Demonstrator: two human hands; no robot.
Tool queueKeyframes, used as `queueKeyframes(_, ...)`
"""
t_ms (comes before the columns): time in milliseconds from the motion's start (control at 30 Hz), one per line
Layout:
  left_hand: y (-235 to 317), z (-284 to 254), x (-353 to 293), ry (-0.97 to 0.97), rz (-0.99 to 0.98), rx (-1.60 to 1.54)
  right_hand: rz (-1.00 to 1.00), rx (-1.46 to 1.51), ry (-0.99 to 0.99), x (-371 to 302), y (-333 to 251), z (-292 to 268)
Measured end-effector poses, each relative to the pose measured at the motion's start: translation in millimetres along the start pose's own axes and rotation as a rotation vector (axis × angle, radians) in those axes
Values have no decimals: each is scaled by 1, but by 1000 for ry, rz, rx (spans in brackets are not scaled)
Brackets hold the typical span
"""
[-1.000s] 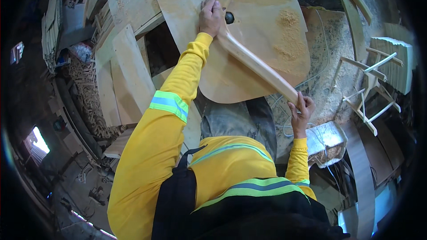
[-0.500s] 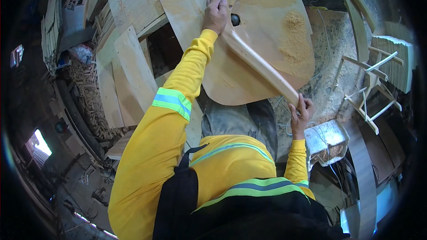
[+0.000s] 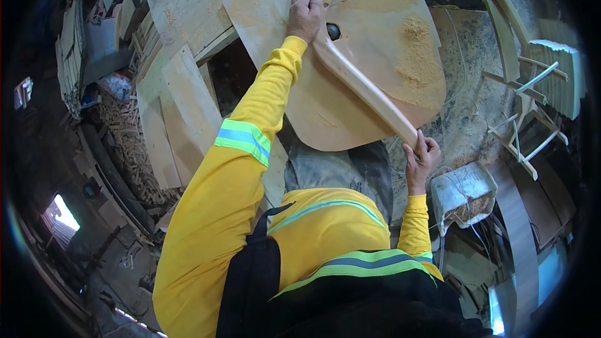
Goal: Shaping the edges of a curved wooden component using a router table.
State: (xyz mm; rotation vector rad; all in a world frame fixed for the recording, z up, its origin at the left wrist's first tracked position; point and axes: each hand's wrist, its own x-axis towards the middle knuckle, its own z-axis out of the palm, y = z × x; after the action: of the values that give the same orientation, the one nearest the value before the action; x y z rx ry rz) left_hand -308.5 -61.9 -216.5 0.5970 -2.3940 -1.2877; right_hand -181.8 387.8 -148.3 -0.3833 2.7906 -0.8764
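Observation:
A long, bent wooden piece (image 3: 363, 87), pale and smooth, lies over a broad tan board (image 3: 313, 112) with rounded near corners. My left hand (image 3: 305, 14) presses on the piece around its bend, fingers pointing away from me. Just right of that hand, a dark round spindle-like part (image 3: 333, 31) shows in a hole in the board. My right hand (image 3: 422, 159) pinches the near right end of the piece between thumb and fingers, past the board's edge. The far end of the piece runs out at the top of the view.
Wood shavings (image 3: 416, 50) lie on the board's right side. A white plastic container (image 3: 463, 194) with sawdust stands right of my right hand. Wooden frames (image 3: 526, 109) rest farther right. Loose planks (image 3: 188, 103) and a heap of offcuts (image 3: 125, 131) are at the left.
The bent wooden piece has shifted very slightly left relative to the hole, with both hands still on it. The view has also moved a little.

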Motion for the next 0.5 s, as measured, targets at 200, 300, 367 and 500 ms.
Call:
queueKeyframes(200,0,5,8,-9,32,1,71,33,46,-6,-10,8)
queueKeyframes(300,-3,8,13,-20,72,-42,66,51,76,-9,-17,9)
queueKeyframes(367,-15,-1,16,-31,70,-37,76,64,69,-7,-23,14)
queueKeyframes(500,-11,-3,18,-40,79,6,95,47,71,-9,-30,15)
